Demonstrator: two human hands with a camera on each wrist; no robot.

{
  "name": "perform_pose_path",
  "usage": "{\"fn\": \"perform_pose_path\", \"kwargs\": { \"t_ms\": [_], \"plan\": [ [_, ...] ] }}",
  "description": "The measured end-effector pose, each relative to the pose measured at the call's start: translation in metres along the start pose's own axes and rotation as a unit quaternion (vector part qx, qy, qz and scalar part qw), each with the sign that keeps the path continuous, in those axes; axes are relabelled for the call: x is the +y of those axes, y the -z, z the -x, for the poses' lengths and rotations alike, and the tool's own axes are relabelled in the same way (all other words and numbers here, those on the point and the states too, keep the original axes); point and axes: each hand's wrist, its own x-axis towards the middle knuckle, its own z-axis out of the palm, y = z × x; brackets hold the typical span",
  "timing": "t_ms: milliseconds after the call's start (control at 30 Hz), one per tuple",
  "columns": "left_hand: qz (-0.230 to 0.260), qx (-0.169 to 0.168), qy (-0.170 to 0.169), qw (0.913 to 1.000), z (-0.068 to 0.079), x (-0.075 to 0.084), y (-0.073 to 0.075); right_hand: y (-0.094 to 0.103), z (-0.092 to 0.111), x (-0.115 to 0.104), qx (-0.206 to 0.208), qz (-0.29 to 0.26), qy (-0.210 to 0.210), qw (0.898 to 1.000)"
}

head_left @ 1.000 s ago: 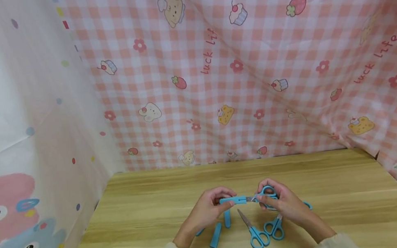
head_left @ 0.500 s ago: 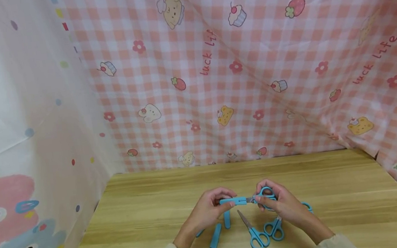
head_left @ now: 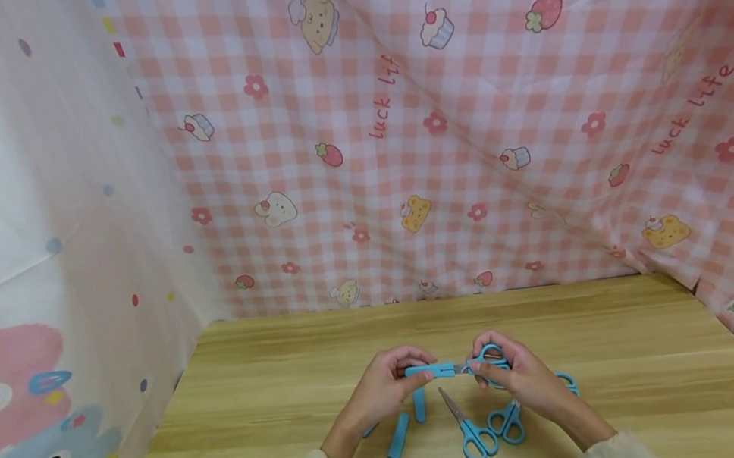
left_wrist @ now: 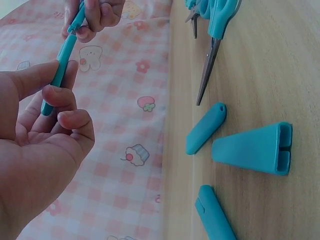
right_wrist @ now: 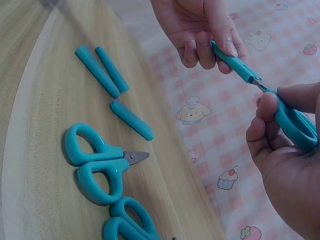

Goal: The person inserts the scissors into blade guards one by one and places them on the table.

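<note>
Holding the raised scissors [right_wrist: 285, 122] and the raised cover [right_wrist: 239, 67] in line, two bare hands meet above a wood-grain desk [head_left: 238, 413]. The landmark is the front scissors [head_left: 466, 429], the loose pair nearest the viewer, blades pointing away and slightly left.

The raised scissors and raised cover are in the air, just beyond the tip of the front scissors. The left hand [head_left: 386, 387], beyond and left of the front scissors, has its grip pinching the blue cover between thumb and fingers. The right hand [head_left: 525, 374], beyond and right of them, has its grip clasped on the blue handles. The blades run into the cover's end, a short stretch of metal showing.

Right beside the front scissors lies a second pair [right_wrist: 122, 227]; whether they touch is unclear. Farther right, a third pair [head_left: 569, 374] is partly hidden by the right forearm. Left of the front scissors lie three blue covers: a near cover [left_wrist: 250, 150], a far cover [left_wrist: 206, 129] and a leftmost cover [left_wrist: 215, 215]. Well beyond the front scissors hangs pink checked cloth [head_left: 361, 184].
</note>
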Motion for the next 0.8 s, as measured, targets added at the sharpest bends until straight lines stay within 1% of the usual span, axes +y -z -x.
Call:
{"fn": "perform_pose_path", "kwargs": {
  "t_ms": [433, 800],
  "plan": [
    [0.001, 0.006, 0.003, 1.0, 0.0003, 0.0004, 0.0004, -0.0018, -0.0011, -0.0002, 0.009, 0.004, -0.009, 1.0],
    [0.001, 0.007, -0.006, 1.0, 0.0018, 0.0027, 0.001, -0.0033, -0.0026, 0.0031, 0.015, -0.015, -0.004, 1.0]
  ]
}}
